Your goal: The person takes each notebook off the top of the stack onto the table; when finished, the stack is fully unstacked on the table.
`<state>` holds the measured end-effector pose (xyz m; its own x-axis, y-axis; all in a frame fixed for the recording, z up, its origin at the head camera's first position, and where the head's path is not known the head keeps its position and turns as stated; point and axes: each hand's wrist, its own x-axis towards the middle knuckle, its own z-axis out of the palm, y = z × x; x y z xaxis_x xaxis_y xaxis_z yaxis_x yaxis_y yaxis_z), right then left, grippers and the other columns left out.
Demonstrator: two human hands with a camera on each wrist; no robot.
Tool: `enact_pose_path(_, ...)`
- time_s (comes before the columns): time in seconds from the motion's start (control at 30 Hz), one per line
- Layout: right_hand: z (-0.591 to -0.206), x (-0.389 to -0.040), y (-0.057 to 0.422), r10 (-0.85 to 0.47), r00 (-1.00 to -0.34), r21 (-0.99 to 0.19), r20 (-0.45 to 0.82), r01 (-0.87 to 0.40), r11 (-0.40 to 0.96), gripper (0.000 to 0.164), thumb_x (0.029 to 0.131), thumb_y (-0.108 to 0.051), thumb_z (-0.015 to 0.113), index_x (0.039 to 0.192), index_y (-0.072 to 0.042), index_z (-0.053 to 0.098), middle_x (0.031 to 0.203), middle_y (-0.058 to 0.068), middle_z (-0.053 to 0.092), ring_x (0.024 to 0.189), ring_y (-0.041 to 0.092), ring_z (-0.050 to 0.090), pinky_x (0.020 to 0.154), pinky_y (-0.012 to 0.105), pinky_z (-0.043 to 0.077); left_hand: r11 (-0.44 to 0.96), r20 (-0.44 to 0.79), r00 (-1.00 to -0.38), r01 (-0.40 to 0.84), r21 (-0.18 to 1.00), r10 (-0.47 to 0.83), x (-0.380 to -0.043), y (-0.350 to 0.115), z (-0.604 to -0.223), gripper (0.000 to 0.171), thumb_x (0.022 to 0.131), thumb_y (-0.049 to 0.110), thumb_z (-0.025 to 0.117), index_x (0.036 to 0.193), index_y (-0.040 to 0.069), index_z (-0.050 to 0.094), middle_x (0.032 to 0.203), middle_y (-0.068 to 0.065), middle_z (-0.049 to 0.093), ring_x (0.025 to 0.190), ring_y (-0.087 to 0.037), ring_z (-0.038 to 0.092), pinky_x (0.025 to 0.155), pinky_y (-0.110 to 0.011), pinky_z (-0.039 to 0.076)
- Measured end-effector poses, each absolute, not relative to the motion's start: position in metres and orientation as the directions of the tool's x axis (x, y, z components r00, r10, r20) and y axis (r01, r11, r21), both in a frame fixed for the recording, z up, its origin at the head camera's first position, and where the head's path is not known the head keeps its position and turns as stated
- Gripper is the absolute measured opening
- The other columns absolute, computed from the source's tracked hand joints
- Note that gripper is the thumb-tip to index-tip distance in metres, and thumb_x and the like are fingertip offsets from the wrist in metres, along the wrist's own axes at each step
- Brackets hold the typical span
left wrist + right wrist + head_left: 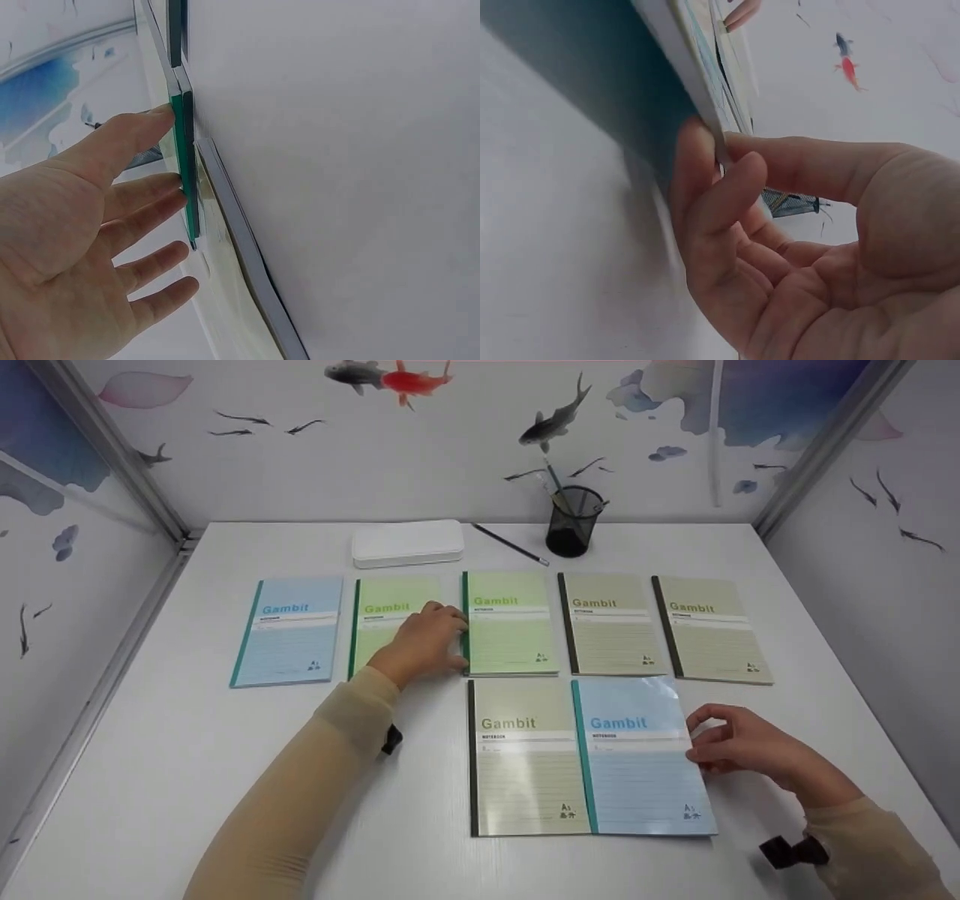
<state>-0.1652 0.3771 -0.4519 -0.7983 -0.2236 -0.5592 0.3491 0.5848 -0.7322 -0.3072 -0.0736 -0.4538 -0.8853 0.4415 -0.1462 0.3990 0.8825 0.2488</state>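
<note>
My left hand (426, 643) reaches over a green notebook (394, 589) and touches the dark green spine of a second green notebook (511, 639) to its right. Up close in the left wrist view, thumb and fingertips meet that spine (181, 142), fingers fairly straight; a darker spine (190, 150) lies directly beneath it. My right hand (750, 746) pinches the right edge of the front blue notebook (646, 780) between thumb and fingers. In the right wrist view this edge is tilted up off the table. The blue notebook's teal spine borders a grey-beige notebook (529, 780).
The back row also holds a blue notebook (289, 641) at the far left and two grey-beige notebooks (615, 637) at the right. Behind them are a white case (409, 544), a pencil (510, 544) and a black mesh pen holder (571, 525), near the wall.
</note>
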Motion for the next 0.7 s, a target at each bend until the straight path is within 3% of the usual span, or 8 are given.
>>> enact_pose_path(0.3,-0.449,-0.159,0.362,-0.091,-0.845,-0.615,-0.527,0.305,0.727,0.041,0.087,-0.012,0.079,0.117,0.003,0.057,0.095,0.011,0.068,0.076,0.020,0.070,0.070,0.033,0.063,0.879,-0.137,-0.885,0.402,0.256,0.444,-0.308,-0.074,-0.456,0.063,0.090,0.038,0.081,0.143,0.009,0.062,0.151,-0.005,0.056,0.146,-0.032,0.041,0.120,-0.051,0.039)
enact_pose_path(0.7,-0.444,-0.158,0.349,-0.049,-0.877,-0.519,-0.477,0.236,0.822,0.030,0.084,-0.004,0.078,0.109,0.004,0.063,0.090,0.012,0.067,0.067,0.018,0.070,0.064,0.034,0.063,0.879,-0.128,-0.889,0.399,0.261,0.441,-0.306,-0.074,-0.457,0.061,0.091,0.035,0.080,0.143,0.010,0.062,0.152,-0.005,0.056,0.146,-0.031,0.041,0.121,-0.049,0.038)
